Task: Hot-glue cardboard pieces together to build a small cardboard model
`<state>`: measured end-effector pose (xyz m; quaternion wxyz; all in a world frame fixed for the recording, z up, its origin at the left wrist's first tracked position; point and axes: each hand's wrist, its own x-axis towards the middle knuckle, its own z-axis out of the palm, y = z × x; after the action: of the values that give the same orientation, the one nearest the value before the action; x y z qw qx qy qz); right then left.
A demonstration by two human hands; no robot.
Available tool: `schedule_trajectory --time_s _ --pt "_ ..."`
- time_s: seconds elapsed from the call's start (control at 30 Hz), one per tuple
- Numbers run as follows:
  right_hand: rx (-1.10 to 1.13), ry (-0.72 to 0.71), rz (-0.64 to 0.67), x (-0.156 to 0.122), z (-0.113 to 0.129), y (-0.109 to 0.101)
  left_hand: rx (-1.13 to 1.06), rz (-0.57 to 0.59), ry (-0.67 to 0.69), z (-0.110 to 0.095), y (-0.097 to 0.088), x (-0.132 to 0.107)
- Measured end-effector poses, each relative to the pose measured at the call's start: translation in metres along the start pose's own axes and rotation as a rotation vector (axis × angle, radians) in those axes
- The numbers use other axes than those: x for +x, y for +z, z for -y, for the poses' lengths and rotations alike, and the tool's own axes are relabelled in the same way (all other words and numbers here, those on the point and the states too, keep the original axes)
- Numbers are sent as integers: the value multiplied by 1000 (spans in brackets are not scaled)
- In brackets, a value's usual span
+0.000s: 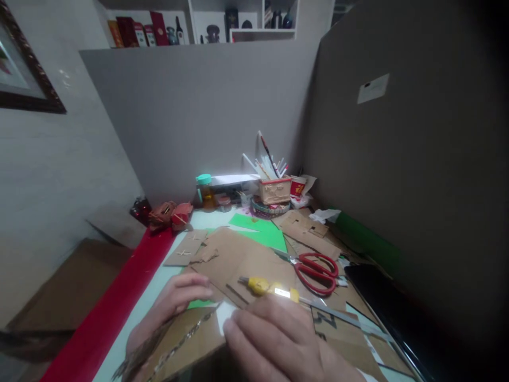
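Note:
My left hand (175, 300) is curled round the far side of a brown cardboard piece (191, 345) whose torn edge shows its corrugation. Its lower fingers are partly hidden by the board. My right hand (274, 334) pinches a small white piece (226, 317), perhaps paper, against the corner of that cardboard. Just beyond the right knuckles lies a yellow-handled tool (258, 285) with a metal tip. A long thin metal strip (345, 317) extends to its right. Red-handled scissors (318, 271) rest on flat cardboard (254, 260) farther off.
Behind stand a pen box (275, 191), a teal-lidded bottle (205, 193) and a red paper cup (297, 187). Green sheets (270, 236) lie under the cardboard. A black glossy panel (393, 313) is at right. Grey partitions (199, 116) enclose the table; its left edge is red (107, 318).

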<state>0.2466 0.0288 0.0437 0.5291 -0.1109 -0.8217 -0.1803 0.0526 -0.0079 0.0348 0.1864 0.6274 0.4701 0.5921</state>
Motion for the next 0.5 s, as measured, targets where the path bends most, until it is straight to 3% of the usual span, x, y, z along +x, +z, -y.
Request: schedule_trajectory --time_s 0.17,0.37,0.5 --pt "68 -73 15 10 2 -4 16 33 207 8 -11 -2" --pt "60 -1 -106 5 -1 1 132 -23 401 8 -12 -4" --pt "67 61 -42 0 -1 1 202 -77 451 8 -13 -7"
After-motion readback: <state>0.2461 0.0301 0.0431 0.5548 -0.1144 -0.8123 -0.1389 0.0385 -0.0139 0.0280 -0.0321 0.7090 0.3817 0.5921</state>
